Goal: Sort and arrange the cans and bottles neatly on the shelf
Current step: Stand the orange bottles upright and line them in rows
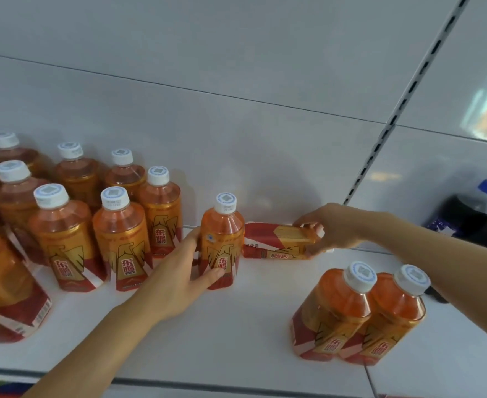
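Since both bottles in hand look full of orange drink w/ caps on, I'd judge them fairly heavy for their size, stiff in the body but w/ slick plastic labels that could slip under a loose grip. Not fragile, though a lying one will roll.

Upright bottle (pixel 222 242): stands mid-shelf, just right of the packed group of bottles (pixel 73 225) at left, a small gap between. Best hold is around the labelled waist, where the sides run straight; the shoulder tapers and the cap is too small for a steady carry. Left hand (pixel 176 280) has it there: fingers part curled behind the left side, thumb pressed on the front label low down. Grasping, not just touching, as far as I can tell.

Lying bottle (pixel 279 242): on its side at the back of the shelf (pixel 208 334), against the rear wall, bottom end just beside the upright one, neck end pointing right. Right hand (pixel 328 231) is wrapped over that neck/shoulder end, fingers curled on top, thumb under. Cap is hidden by the hand. Grip near one end means the heavy body will swing when raised, so prob. better to tip it up on its base than lift clear.

Pair of bottles (pixel 357 314) stands touching each other near the front edge at right, untouched. Dark bottle w/ blue cap (pixel 483 208) sits far right, on the next shelf section.
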A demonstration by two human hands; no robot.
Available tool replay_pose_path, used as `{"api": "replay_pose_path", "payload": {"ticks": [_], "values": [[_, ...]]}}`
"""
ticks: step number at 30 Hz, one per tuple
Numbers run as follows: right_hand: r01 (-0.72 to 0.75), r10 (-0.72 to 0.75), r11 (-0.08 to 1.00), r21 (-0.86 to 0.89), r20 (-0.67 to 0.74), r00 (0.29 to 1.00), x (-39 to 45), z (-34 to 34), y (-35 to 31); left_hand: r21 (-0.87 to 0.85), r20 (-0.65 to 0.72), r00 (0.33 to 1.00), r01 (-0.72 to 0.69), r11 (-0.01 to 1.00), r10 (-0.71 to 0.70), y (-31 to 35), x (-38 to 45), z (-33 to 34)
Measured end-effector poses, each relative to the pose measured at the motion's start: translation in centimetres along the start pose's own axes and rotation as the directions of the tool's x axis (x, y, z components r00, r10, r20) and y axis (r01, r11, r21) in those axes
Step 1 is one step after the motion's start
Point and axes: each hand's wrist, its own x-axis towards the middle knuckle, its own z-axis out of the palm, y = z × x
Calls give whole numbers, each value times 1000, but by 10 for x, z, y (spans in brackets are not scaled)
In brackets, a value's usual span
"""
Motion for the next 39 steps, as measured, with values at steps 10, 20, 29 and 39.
{"api": "replay_pose_path", "payload": {"ticks": [10,20,29,39], "values": [[132,-138,990,-43,-312,940,-3,-63,-64,30,-123,992,41,999,-37,15,7,12],[148,-169,982,-121,-186,968,9,-65,-99,194,-241,969,97,976,-48,27,1,19],[156,-248,947,-282,-331,911,-33,-78,-115,416,-293,944,-14,909,148,52,-28,4],[16,-243,896,-444,-457,856,-67,-54,-241,657,-237,890,-148,739,389,45,-103,-97]]}}
